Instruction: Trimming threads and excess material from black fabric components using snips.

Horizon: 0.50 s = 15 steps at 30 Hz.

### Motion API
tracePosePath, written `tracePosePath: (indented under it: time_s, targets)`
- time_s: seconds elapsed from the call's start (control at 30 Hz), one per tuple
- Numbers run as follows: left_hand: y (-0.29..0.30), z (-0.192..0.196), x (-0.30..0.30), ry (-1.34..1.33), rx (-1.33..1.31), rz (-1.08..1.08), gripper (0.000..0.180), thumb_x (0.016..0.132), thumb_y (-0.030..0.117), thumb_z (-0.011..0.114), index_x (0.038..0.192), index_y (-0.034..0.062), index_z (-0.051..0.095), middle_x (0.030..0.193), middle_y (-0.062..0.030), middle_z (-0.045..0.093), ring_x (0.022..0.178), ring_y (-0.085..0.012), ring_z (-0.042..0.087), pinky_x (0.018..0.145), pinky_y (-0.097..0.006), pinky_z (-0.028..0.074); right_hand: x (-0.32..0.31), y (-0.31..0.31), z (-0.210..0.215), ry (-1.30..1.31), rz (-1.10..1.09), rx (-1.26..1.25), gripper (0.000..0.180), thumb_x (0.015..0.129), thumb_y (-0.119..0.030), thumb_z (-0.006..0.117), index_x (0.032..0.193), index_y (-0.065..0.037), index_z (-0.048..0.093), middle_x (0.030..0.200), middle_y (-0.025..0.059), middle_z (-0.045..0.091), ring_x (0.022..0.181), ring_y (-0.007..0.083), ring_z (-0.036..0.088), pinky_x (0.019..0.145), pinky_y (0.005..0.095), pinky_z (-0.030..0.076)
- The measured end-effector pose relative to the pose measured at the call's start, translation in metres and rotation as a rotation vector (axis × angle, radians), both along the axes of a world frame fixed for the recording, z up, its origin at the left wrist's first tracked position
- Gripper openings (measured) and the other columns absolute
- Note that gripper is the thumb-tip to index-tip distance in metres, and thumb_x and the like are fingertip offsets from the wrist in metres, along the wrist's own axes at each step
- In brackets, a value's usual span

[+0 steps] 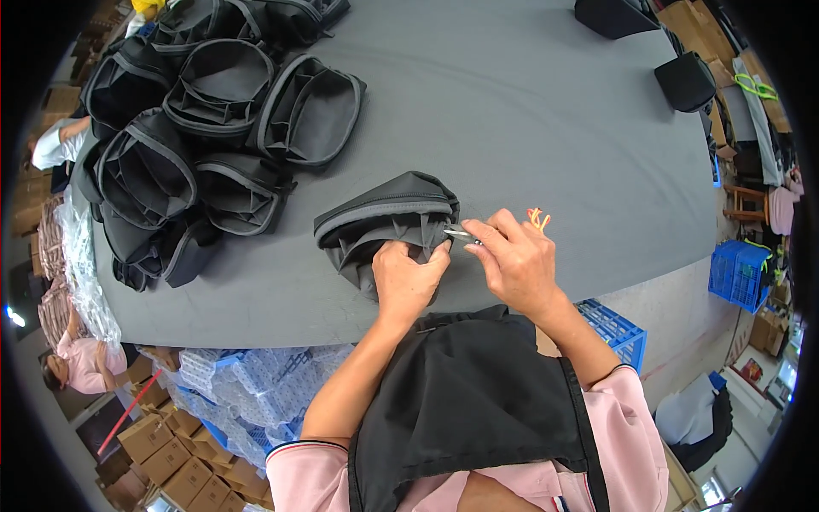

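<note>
A: How many bags lie on the grey table?

B: One dark bag sits at centre frame under the worker's hands. A pile of roughly ten more fills the upper left; the exact count cannot be told. Two further black bags rest at the upper right edge.

A: And the hands?

B: Both forearms rise from the lower edge. The left hand is curled, fingers pressed together on a fold of the bag's fabric. The right hand, just beside it, pinches small metal snips between thumb and fingers, tips at the bag's edge.

A: Anything else?

B: An orange loop shows behind the right hand. Two blue crates stand at right.
</note>
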State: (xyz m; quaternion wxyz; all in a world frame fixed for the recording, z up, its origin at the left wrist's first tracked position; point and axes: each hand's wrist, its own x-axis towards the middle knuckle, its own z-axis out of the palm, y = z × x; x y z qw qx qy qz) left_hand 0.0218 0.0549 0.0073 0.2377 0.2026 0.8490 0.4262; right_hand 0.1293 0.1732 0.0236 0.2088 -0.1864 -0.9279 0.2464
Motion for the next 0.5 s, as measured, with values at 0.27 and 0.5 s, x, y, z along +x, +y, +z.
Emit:
tracePosePath:
  time_s: [0.27, 0.5]
  targets:
    - [0.0006, -0.0018, 0.0000, -0.018, -0.006, -0.012, 0.023, 0.064, 0.019, 0.070, 0.074, -0.0011, 0.065, 0.066, -0.0142, 0.062, 0.059, -0.0259, 0.059, 0.060, -0.034, 0.046, 0.0003, 0.0009, 0.0011, -0.010, 0.029, 0.040, 0.028, 0.067, -0.008, 0.071, 0.095, -0.009, 0.065, 0.072, 0.0029, 0.054, 0.055, 0.0197, 0.050, 0.052, 0.0303, 0.040]
    - [0.0018, -0.0001, -0.0019, -0.045, 0.016, 0.005, 0.022, 0.065, 0.018, 0.070, 0.075, -0.0014, 0.065, 0.068, -0.0141, 0.063, 0.060, -0.0240, 0.060, 0.059, -0.033, 0.046, 0.0031, -0.0054, -0.0082, 0.137, -0.142, -0.483, 0.017, 0.074, -0.009, 0.067, 0.090, -0.009, 0.065, 0.072, 0.0019, 0.053, 0.053, 0.0175, 0.052, 0.048, 0.0290, 0.040]
